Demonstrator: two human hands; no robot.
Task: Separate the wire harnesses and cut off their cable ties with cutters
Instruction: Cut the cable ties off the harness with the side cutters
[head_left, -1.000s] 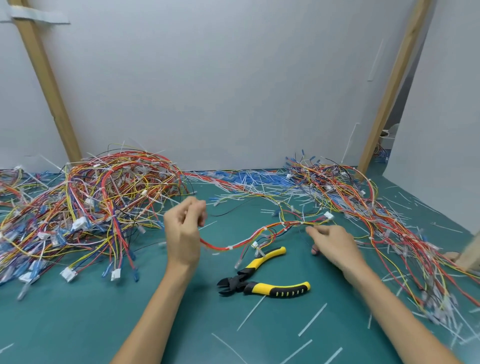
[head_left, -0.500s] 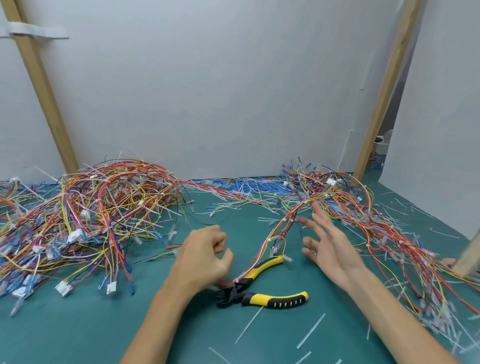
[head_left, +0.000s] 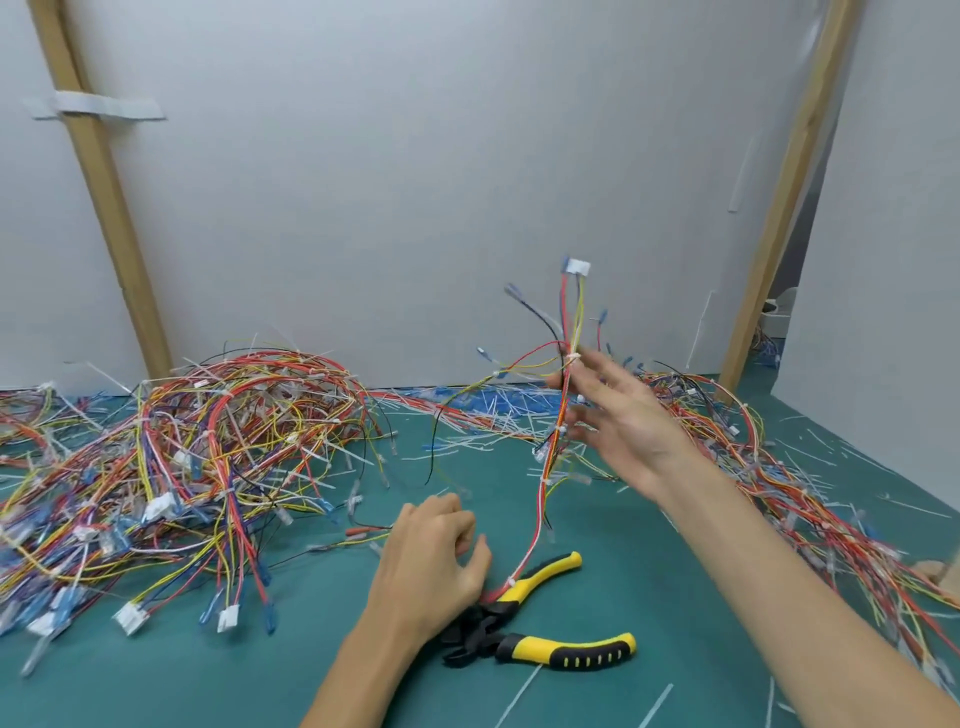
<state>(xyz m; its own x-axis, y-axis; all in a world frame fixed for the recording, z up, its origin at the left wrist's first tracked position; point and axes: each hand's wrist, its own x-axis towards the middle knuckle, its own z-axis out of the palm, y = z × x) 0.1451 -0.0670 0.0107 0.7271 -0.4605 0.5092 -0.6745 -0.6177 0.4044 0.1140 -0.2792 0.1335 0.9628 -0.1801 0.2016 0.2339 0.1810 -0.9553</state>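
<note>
One wire harness (head_left: 569, 332) of red, yellow and orange wires stands upright above the green mat, its white connector at the top. My right hand (head_left: 621, 415) is raised and pinches it at mid-length, with the other fingers spread and blurred. The harness runs down in a fairly straight line to my left hand (head_left: 431, 566), which rests low on the mat with curled fingers over its lower end. The yellow and black cutters (head_left: 566, 653) lie open on the mat just right of my left hand, and the harness crosses their upper handle.
A big tangle of harnesses (head_left: 182, 467) covers the mat on the left. A second heap (head_left: 779, 493) stretches along the right side. Cut white ties (head_left: 493, 410) litter the back edge and the mat. Grey wall panels with wooden posts (head_left: 119, 234) close the back.
My right hand went from flat on the mat to raised, lifting the harness upright. My left hand dropped from mid-air to the mat beside the cutters.
</note>
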